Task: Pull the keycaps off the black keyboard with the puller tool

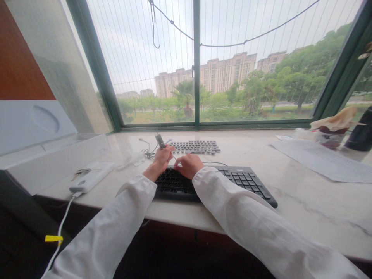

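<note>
A black keyboard point(250, 179) lies on the pale marble sill. Its number pad carries keycaps, while the left section point(174, 182) looks stripped down to sockets. My left hand point(162, 158) is closed around a slim tool with a grey handle point(160, 141), its upper end pointing away from me; the exact kind is unclear. Close beside it, my right hand point(189, 164) rests at the keyboard's back edge with fingers curled together. Whatever those fingers pinch is too small to make out. Loose dark keycaps point(197, 147) stand in rows behind the hands.
At left are a white power strip point(92, 177) with keys on it and an open white box point(58, 162). A coiled cable point(149, 153) and clear plastic point(130, 159) lie nearby. Paper sheets point(322, 159) and a dark bottle point(360, 131) are at right. The window point(197, 77) rises behind.
</note>
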Motion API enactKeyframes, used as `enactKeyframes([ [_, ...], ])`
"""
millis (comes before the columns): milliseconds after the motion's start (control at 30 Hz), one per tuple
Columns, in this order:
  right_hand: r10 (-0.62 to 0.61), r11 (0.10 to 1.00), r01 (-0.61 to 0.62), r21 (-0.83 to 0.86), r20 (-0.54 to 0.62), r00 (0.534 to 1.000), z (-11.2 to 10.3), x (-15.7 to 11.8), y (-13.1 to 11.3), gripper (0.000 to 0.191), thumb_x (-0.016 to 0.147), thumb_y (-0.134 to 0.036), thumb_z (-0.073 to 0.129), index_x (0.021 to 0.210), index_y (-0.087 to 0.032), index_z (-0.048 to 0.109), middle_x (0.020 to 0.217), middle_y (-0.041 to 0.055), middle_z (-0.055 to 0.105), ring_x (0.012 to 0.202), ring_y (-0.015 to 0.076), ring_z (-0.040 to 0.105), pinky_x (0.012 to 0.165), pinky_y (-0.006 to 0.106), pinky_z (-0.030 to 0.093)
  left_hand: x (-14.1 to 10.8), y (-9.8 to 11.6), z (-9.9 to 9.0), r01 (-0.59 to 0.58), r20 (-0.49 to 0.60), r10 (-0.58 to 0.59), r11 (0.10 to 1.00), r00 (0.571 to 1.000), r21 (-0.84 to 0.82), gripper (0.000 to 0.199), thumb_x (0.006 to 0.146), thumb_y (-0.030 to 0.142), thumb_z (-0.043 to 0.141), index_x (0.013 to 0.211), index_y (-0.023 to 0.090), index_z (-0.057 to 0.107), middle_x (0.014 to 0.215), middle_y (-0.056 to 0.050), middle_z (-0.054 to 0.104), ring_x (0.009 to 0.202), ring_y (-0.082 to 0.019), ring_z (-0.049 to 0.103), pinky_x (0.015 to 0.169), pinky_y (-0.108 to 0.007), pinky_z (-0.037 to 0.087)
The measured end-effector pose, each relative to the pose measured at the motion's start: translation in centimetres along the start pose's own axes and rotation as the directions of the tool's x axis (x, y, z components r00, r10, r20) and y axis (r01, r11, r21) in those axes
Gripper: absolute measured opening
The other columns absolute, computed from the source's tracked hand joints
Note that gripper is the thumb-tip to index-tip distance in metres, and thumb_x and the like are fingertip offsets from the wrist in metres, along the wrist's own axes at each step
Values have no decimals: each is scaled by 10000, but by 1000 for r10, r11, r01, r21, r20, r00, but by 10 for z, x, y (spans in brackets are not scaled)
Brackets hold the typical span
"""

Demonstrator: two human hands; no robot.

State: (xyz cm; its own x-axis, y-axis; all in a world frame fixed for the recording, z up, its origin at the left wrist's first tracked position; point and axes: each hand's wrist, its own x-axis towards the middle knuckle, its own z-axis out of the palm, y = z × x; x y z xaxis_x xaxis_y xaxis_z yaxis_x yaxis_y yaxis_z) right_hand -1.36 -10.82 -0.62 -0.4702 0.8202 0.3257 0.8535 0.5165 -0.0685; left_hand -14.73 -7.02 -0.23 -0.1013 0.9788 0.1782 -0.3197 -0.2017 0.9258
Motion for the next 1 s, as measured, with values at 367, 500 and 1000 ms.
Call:
enactKeyframes([
  [367,3,1000,-4,11,2,1000,-1,-1,0,245,843,-428,530,951,-338,730,869,42,705,860,203,647,756,296,450,-6,0,2,-26,63,22,998,998,65,348,529,56,595,546,196,277,469,97,236,380,-22,217,380,-218,120],
  [500,15,1000,-15,21,-1,1000,-1,-2,-1,275,836,-469,532,968,-326,726,876,47,707,866,210,646,761,303,452,-7,1,3,-19,70,16,999,997,38,366,520,50,595,551,198,261,485,96,227,386,-19,209,381,-222,101],
  [1000,9,1000,-9,-14,5,1000,0,-3,-5,263,862,-415,491,983,-339,712,895,35,708,861,210,652,754,309,461,-7,-1,5,-5,-69,6,1000,998,9,329,520,27,560,553,196,280,454,105,202,368,-22,205,379,-218,104],
])
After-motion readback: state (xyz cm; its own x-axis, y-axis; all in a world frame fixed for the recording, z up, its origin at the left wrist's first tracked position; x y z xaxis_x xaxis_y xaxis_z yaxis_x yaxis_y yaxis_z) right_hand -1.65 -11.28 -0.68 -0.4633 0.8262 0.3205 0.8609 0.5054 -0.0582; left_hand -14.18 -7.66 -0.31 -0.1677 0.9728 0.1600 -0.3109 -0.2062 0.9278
